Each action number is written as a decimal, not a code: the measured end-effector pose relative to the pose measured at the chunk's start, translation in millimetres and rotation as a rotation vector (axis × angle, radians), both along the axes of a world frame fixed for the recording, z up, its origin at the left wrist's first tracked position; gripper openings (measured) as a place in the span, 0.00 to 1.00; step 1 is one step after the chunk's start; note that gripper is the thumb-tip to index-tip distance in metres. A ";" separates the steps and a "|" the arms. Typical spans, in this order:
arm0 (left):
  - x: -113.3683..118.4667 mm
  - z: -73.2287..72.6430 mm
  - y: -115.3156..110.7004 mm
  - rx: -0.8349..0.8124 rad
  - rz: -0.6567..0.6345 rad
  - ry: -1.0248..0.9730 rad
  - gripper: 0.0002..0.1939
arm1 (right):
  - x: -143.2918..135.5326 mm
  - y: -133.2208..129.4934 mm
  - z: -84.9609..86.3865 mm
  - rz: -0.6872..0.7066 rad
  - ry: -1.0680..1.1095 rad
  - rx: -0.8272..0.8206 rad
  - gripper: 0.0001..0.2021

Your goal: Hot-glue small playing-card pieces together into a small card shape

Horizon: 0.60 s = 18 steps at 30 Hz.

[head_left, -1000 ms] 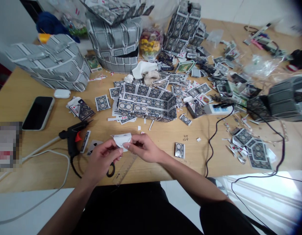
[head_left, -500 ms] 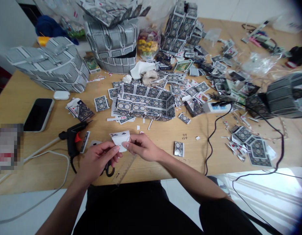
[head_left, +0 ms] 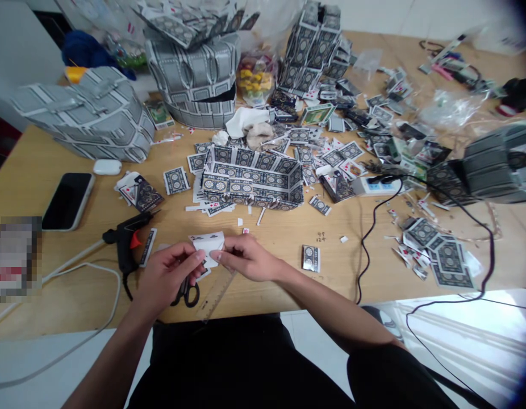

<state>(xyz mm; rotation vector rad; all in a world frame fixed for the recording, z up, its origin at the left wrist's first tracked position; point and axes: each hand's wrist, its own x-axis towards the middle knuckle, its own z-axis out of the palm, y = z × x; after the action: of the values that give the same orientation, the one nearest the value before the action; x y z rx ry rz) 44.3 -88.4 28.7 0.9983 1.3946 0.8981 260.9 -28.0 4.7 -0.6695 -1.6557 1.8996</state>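
Observation:
A creased white playing card (head_left: pixel 208 243) with black pips is pinched between both hands over the table's front edge. My left hand (head_left: pixel 171 271) grips its left side, thumb on top. My right hand (head_left: pixel 250 258) holds the right side, thumb pressed on the card face. Beneath the hands lie black-handled scissors (head_left: pixel 191 294), partly hidden, and a clear ruler (head_left: pixel 216 295). Left of them rests a black glue gun (head_left: pixel 125 241) with a red trigger. Beyond the hands stands an open rectangular box made of patterned cards (head_left: pixel 253 180). One folded card (head_left: pixel 310 258) lies to the right.
Woven card constructions (head_left: pixel 92 116) stand at the back and right. A phone (head_left: pixel 68 200), an earbud case (head_left: pixel 107 166) and a card pack (head_left: pixel 143 193) lie left. Loose cards spread across the back right. A black cable (head_left: pixel 365 250) runs from a power strip (head_left: pixel 376 186) over the front edge.
Both hands have shifted very slightly, still pinching the card. The left fingers have curled in more beneath it, and more of the scissors shows.

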 end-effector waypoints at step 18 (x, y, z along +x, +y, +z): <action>-10.5 -14.8 -4.4 -0.029 -0.013 -0.091 0.20 | 0.7 1.2 -6.0 0.116 0.050 -0.156 0.26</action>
<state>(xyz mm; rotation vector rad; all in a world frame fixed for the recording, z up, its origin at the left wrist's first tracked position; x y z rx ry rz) 33.9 -92.8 13.9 0.9321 1.3197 0.9009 261.6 -26.8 -1.3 -0.5929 -1.5569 2.1274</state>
